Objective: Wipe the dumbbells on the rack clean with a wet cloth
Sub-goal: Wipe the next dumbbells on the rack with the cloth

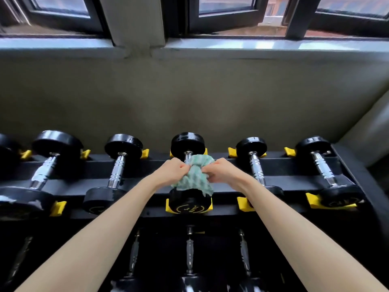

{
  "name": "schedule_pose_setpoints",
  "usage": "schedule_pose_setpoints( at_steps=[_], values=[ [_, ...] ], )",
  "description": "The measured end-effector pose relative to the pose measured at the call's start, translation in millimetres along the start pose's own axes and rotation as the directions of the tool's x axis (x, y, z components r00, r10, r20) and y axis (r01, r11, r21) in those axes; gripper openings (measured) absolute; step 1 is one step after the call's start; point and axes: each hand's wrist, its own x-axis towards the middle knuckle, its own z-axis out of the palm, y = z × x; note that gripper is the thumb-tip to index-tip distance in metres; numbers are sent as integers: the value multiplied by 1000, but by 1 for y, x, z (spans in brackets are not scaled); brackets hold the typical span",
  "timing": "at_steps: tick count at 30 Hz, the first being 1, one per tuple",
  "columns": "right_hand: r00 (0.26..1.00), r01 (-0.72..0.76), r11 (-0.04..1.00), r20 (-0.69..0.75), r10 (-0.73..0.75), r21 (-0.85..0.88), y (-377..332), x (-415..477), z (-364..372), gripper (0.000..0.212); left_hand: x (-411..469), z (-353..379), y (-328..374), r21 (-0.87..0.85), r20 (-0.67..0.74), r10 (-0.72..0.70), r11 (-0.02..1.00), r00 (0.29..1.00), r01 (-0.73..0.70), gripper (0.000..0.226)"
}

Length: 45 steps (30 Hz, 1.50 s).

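Left hand (172, 170): centre of the frame, fingers (182, 165) curled tight on the left edge of the cloth; bare forearm runs down to the lower left.
Right hand (221, 170): just right of centre, fingers curled shut on the right edge of the cloth; bare forearm runs down to the lower right.
Cloth (194, 175): pale green and white, bunched between both hands, draped over the handle of the centre dumbbell; its lower edge hangs onto the near head.
Centre dumbbell (188, 144): lies front to back on the top row of the rack, black heads, chrome handle mostly hidden by the cloth; near head shows yellow markings too blurred to read and sits in a yellow cradle (168, 206).
Other dumbbells: two to the left (117, 169) (45, 171) and two to the right (255, 163) (322, 167), each well apart from its neighbour, all lying the same way; a further head is cut off at the far left edge.
Rack (147, 165): black, spans the middle of the frame, yellow cradles at each slot.
Lower row: chrome handles (189, 249) in shadow at the bottom centre, blurred.
Wall (189, 91): plain, grey-beige, behind the rack.
Windows (227, 13): dark frames along the top edge, above a pale sill (231, 44).
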Motion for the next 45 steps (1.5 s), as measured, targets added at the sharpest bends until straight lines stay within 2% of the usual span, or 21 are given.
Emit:
schedule_pose_setpoints(
  at_steps=[1,3,5,7,9,11,13,16,19,23,25,28,31,33,35,37,39,40,42,44,45],
  values=[
    [999,0,997,-39,3,83,2,2,-2,27,2,0,3,-60,-74,-1,998,997,-4,47],
    [991,-7,990,-132,26,144,5,8,-4,32,4,-2,9,-117,-188,-6,993,982,-17,44],
    [981,-36,992,-185,58,120,7,15,-3,38,5,-5,12,-122,-198,-23,993,980,-2,34],
    [973,-62,994,-217,81,93,1,20,0,42,1,-15,10,-167,-138,-61,985,988,38,56],
    [984,-41,995,-167,56,93,-10,20,1,42,-7,-30,4,-109,-64,-36,994,997,29,70],
    [1000,-11,998,20,9,65,-23,19,3,34,-16,-45,-5,105,-16,26,994,1000,-24,62],
    [987,17,994,160,0,-105,-38,19,15,46,-20,-64,-21,275,-94,96,959,991,-67,43],
    [986,166,901,92,-140,-401,-61,26,46,60,-24,-94,-44,276,-326,140,960,935,-48,18],
    [915,299,770,-60,-399,-563,-85,36,87,25,-28,-124,-68,242,-507,105,970,856,24,33],
    [873,207,729,-213,-438,-652,-99,52,135,32,-32,-157,-102,177,-622,72,983,780,51,42],
    [880,160,712,-229,-417,-684,-97,57,157,31,-34,-167,-123,248,-581,120,968,805,35,39],
    [924,158,761,-178,-339,-629,-79,65,195,25,-35,-169,-165,502,-357,131,862,925,72,31],
    [951,59,837,-225,-213,-544,-64,66,223,30,-33,-167,-206,630,-173,81,775,982,47,30],
    [947,35,876,-265,-183,-481,-58,64,232,30,-36,-166,-218,556,-42,99,829,994,-59,24],
    [931,46,935,-325,-168,-352,-55,55,238,21,-47,-165,-223,336,116,91,933,989,-125,10],
    [924,97,986,-356,-140,-136,-48,44,243,35,-59,-163,-226,101,295,55,991,954,-88,11],
    [943,121,990,-319,-91,74,-42,37,246,50,-66,-158,-230,-77,338,56,997,939,-32,18],
    [950,101,983,-307,-50,151,-39,36,247,59,-66,-152,-231,-167,281,34,986,959,14,27],
    [922,64,988,-388,-5,138,-37,39,246,66,-61,-137,-236,-241,9,-16,970,1000,17,38],
    [825,42,993,-557,-95,-106,-39,45,248,47,-53,-117,-245,-60,-302,30,997,953,-50,27],
    [808,78,981,-564,-167,-179,-39,48,253,32,-52,-107,-249,11,-355,103,994,929,-106,20]
  ],
)
